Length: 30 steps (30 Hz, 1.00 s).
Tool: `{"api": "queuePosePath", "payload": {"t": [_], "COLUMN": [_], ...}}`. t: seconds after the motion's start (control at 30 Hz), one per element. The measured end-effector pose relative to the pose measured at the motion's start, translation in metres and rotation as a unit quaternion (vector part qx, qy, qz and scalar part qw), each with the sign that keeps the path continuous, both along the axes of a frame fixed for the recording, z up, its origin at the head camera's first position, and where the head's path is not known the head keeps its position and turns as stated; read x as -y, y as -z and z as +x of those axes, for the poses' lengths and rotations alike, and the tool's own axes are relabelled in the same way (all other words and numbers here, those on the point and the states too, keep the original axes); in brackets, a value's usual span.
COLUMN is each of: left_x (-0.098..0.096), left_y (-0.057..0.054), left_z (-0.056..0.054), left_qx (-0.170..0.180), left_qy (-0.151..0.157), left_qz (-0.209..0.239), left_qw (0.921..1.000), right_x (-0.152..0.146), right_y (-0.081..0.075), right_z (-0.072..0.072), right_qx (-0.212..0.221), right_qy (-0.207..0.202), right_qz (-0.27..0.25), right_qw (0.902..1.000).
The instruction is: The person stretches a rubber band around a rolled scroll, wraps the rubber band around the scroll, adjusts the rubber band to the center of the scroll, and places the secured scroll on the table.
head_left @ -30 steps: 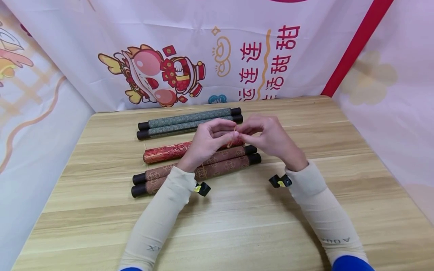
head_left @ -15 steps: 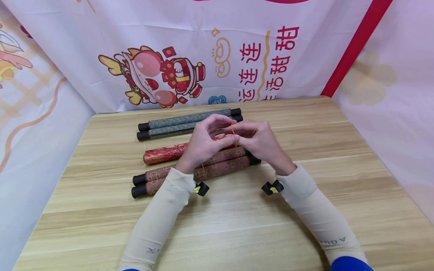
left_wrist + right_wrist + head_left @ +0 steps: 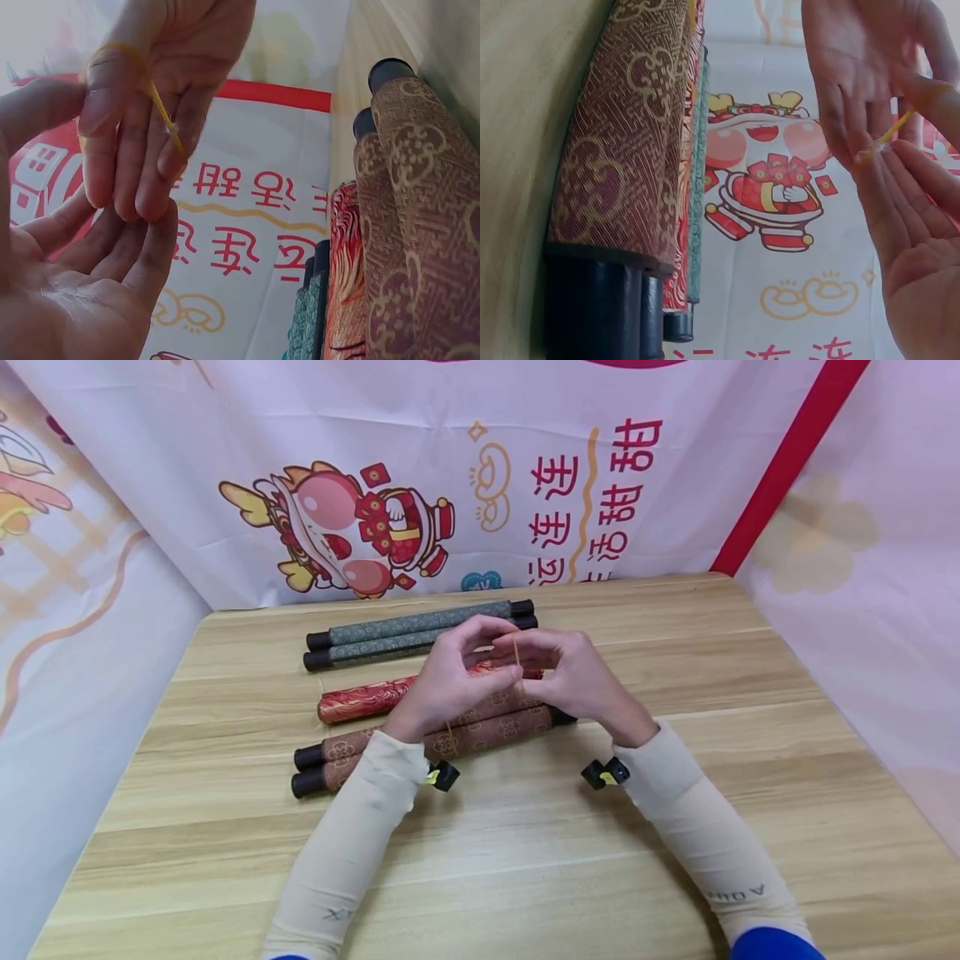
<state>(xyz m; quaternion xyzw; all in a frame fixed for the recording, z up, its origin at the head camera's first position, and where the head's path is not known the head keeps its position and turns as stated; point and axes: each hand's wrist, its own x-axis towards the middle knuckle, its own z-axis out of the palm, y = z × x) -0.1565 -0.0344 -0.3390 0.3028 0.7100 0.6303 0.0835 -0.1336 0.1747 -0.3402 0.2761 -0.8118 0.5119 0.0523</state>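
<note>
A thin yellow-orange rubber band (image 3: 517,650) is stretched on my right hand (image 3: 573,677); the left wrist view shows it looped round the right thumb and running to a finger at the hand's edge. The right fingers are mostly straight. My left hand (image 3: 453,672) faces it, its fingertips touching the right hand's fingers and its thumb beside the right thumb. Both hands are raised above a red patterned scroll (image 3: 367,699) and two brown flowered rolls (image 3: 487,735) with black ends. Part of these is hidden by the hands.
Two teal patterned rolls (image 3: 420,625) with black ends lie side by side at the back. An orange band (image 3: 452,739) crosses the brown rolls. A printed cloth (image 3: 420,427) hangs behind the wooden table (image 3: 495,877).
The right hand has moved left and closer to the left hand. The rubber band, bunched between the fingertips before, is now stretched between the right thumb and fingers. The scrolls have not moved.
</note>
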Motion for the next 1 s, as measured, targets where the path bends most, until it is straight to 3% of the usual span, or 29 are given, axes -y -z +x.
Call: {"api": "queuePosePath", "payload": {"t": [0.3,0.57,0.77,1.0], "left_x": [0.010,0.016,0.018,0.017], "left_y": [0.003,0.007,0.010,0.005], "left_z": [-0.011,-0.017,-0.019,-0.021], "left_qx": [0.016,0.030,0.027,0.018], "left_qy": [-0.078,-0.072,-0.056,-0.043], "left_qz": [-0.030,-0.100,-0.137,-0.157], "left_qw": [0.9964,0.9919,0.9886,0.9866], "right_x": [-0.004,-0.014,-0.017,-0.016], "right_y": [-0.003,-0.003,-0.005,-0.014], "right_z": [-0.003,-0.007,-0.006,-0.001], "right_qx": [-0.038,-0.015,0.051,0.089], "right_qy": [0.039,0.060,0.054,0.030], "right_qz": [0.038,0.032,-0.042,-0.140], "right_qw": [0.9978,0.9975,0.9964,0.9857]}}
